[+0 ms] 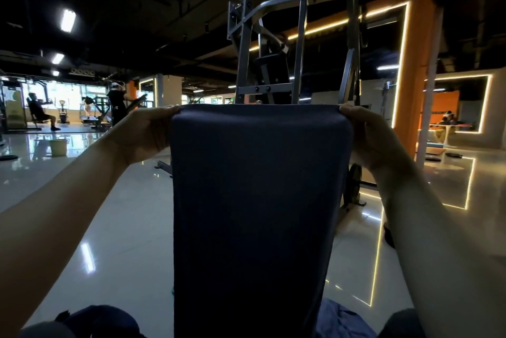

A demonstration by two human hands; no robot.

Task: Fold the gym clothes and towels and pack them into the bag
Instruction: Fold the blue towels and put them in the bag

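The towel (257, 200), dark blue, hangs vertically through the centre of the frame, from mid-height to the bottom edge. The left hand (145, 132) pinches its upper left corner; the right hand (367, 135) pinches its upper right corner, holding the top edge taut and level. A grey metal gym machine (295, 44) stands behind the towel, upper centre. A lighter blue cloth (339, 321) lies bunched at the lower right. A yellow bucket (58, 147) sits on the glossy floor (123, 214) at left.
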